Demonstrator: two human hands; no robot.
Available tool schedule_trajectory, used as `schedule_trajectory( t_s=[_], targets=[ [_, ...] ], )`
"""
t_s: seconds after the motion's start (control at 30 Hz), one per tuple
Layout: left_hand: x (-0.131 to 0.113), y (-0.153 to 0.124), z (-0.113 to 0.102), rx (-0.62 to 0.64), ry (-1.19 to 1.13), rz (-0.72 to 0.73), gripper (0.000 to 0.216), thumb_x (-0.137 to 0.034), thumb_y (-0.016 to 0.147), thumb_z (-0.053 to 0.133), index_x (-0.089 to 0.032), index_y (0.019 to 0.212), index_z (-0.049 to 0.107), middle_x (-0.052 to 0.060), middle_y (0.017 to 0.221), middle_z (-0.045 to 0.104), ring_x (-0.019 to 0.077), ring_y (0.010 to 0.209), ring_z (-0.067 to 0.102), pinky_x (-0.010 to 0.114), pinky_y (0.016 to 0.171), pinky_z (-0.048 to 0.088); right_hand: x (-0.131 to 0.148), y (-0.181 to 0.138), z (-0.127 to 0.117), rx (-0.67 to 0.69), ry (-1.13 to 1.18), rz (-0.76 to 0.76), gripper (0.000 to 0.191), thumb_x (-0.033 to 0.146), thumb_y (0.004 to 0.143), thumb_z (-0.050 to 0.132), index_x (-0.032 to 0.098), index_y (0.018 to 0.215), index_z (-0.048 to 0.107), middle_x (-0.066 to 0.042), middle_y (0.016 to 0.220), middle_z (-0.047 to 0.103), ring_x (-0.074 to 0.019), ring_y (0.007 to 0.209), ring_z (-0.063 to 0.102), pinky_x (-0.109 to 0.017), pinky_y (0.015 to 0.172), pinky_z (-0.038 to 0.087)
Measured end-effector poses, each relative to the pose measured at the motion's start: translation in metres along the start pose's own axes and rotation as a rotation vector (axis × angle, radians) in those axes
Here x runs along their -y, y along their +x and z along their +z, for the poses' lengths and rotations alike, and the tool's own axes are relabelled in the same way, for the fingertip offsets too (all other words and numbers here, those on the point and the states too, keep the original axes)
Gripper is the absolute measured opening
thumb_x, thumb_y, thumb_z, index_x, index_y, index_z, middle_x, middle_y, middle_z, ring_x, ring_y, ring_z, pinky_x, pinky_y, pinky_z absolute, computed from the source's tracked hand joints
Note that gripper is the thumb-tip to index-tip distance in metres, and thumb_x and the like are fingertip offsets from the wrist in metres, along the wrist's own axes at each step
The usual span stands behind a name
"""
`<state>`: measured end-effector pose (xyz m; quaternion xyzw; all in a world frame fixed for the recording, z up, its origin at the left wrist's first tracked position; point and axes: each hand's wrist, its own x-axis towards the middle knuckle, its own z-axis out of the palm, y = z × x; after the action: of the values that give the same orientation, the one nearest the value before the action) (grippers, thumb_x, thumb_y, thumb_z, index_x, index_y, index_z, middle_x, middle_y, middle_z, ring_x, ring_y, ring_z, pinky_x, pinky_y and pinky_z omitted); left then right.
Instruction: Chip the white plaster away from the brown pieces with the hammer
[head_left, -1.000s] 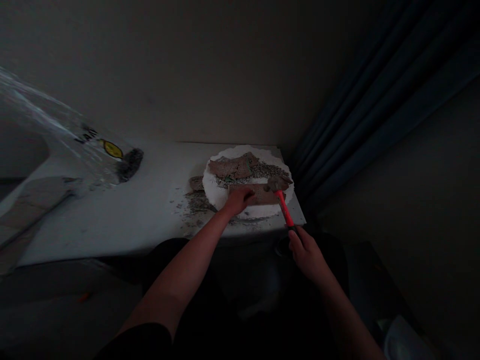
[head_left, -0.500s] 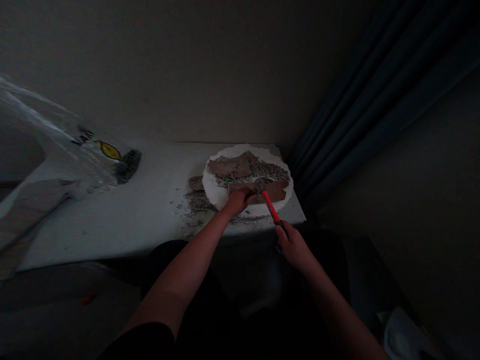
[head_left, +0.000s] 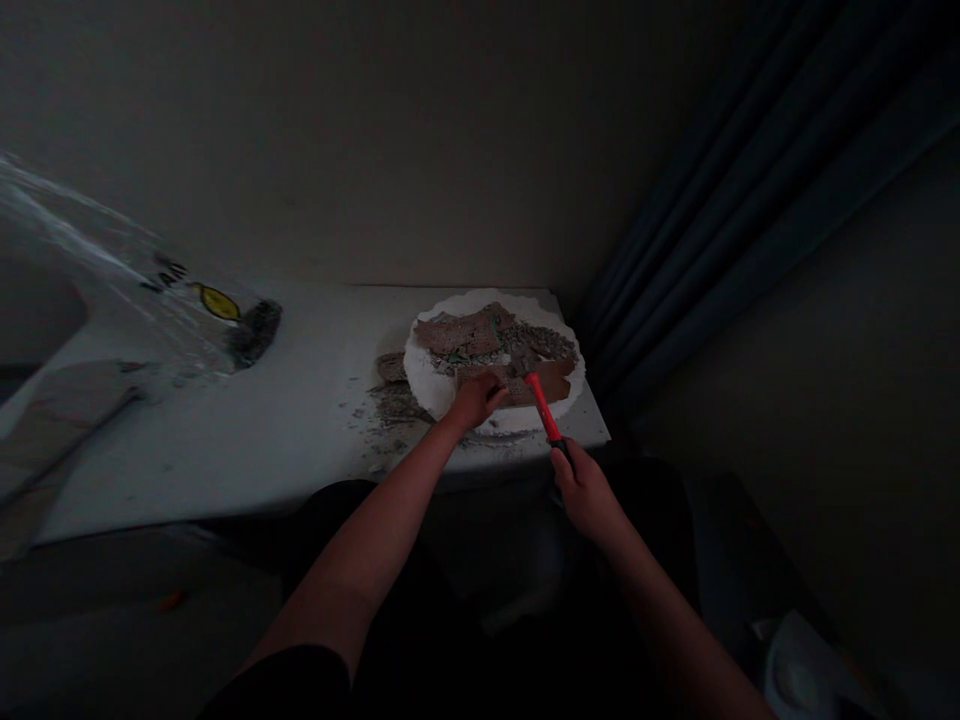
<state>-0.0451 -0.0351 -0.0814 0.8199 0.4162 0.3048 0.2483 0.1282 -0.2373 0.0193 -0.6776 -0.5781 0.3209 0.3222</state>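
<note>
A round white slab [head_left: 435,385] lies on the white table [head_left: 285,420] and carries broken brown tile pieces [head_left: 457,335] and grey rubble. My left hand [head_left: 474,400] presses with curled fingers on the near brown piece [head_left: 551,380]. My right hand [head_left: 589,495] grips the black end of a red-handled hammer [head_left: 541,405]. The hammer's head rests on the near brown piece, just right of my left fingers.
A clear plastic bag [head_left: 150,300] with a yellow label and dark contents lies at the table's left. Grey crumbs [head_left: 386,410] are scattered beside the slab. Dark curtains [head_left: 712,230] hang at the right, and a wall stands behind the table.
The hammer head moved left from the slab's right edge onto the near brown piece. My right hand came closer to the table. My left hand stayed put.
</note>
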Motion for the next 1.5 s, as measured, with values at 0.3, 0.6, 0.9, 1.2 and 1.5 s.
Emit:
schedule_trajectory(
  t_s=[0.3,0.6,0.9,1.2,1.5],
  targets=[
    [0.002,0.0,0.002,-0.011,-0.033,0.007,0.024,-0.038,0.092,0.056,-0.017,0.084,0.065,0.005,0.08,0.065,0.0173,0.073,0.059,0.029,0.074,0.047,0.004,0.0,0.001,-0.021,-0.082,-0.027,0.034,0.043,0.099,0.039,0.018,0.108,0.06,-0.007,0.081,0.066,-0.0202,0.072,0.06,-0.029,0.066,0.041],
    [0.005,0.001,0.005,0.001,-0.022,0.014,0.024,-0.037,0.091,0.057,-0.017,0.084,0.065,0.006,0.08,0.065,0.0184,0.074,0.06,0.029,0.073,0.046,0.001,-0.001,0.001,-0.012,-0.111,-0.007,0.036,0.044,0.1,0.038,0.017,0.108,0.06,-0.008,0.085,0.068,-0.0204,0.073,0.061,-0.028,0.067,0.042],
    [0.004,0.001,0.004,0.035,0.043,-0.013,0.024,-0.038,0.09,0.057,-0.016,0.084,0.066,0.005,0.074,0.064,0.0166,0.067,0.057,0.028,0.067,0.044,-0.006,-0.002,0.005,0.003,-0.066,0.004,0.036,0.044,0.099,0.038,0.017,0.106,0.06,-0.006,0.082,0.066,-0.0193,0.071,0.061,-0.028,0.066,0.044],
    [0.002,0.004,-0.016,-0.101,-0.206,-0.039,0.042,-0.009,0.076,0.053,-0.016,0.116,0.062,0.006,0.099,0.068,0.0172,0.088,0.063,0.029,0.08,0.051,-0.013,0.0,0.011,0.01,-0.068,-0.002,0.035,0.044,0.1,0.038,0.018,0.108,0.061,-0.008,0.084,0.067,-0.0209,0.077,0.064,-0.028,0.066,0.043],
    [0.009,0.004,-0.018,-0.118,-0.269,-0.14,0.028,-0.008,0.081,0.049,-0.015,0.104,0.062,0.008,0.097,0.07,0.0192,0.09,0.067,0.034,0.086,0.053,-0.017,-0.001,0.019,0.012,-0.134,0.005,0.04,0.044,0.101,0.036,0.016,0.116,0.06,-0.011,0.094,0.071,-0.0223,0.082,0.067,-0.03,0.074,0.046]
  ],
)
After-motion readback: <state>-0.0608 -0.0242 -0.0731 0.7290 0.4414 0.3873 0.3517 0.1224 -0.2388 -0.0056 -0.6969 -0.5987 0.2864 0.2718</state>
